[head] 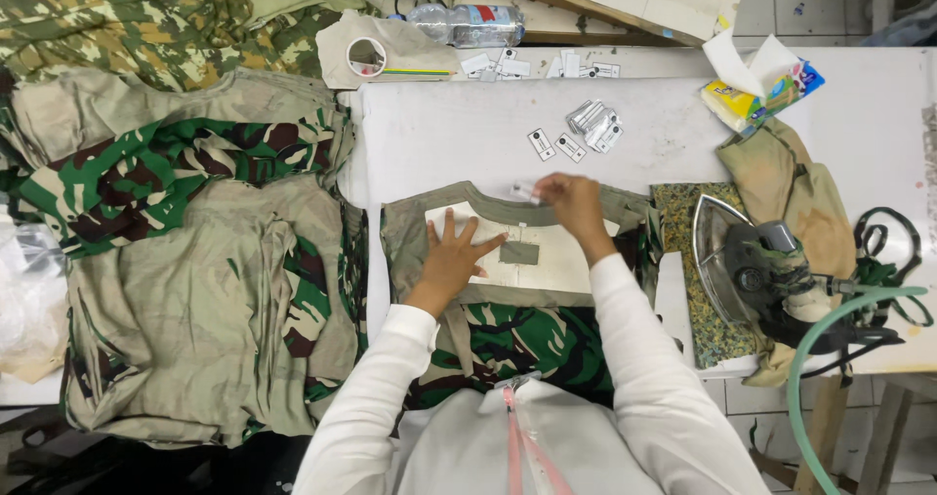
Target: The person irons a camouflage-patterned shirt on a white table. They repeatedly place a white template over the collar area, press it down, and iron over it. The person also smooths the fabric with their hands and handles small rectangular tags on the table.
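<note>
White worktable fills the centre, bare towards 12 o'clock apart from small tags. Stacked camouflage garments crowd the 9 o'clock edge; an iron rests at 3 o'clock beside a green hose. Dead centre lies the camouflage shirt, inside out, pale lining up, a grey patch below the collar. The left hand presses flat on it, fingers spread. The right hand pinches a small tag at the collar.
</note>
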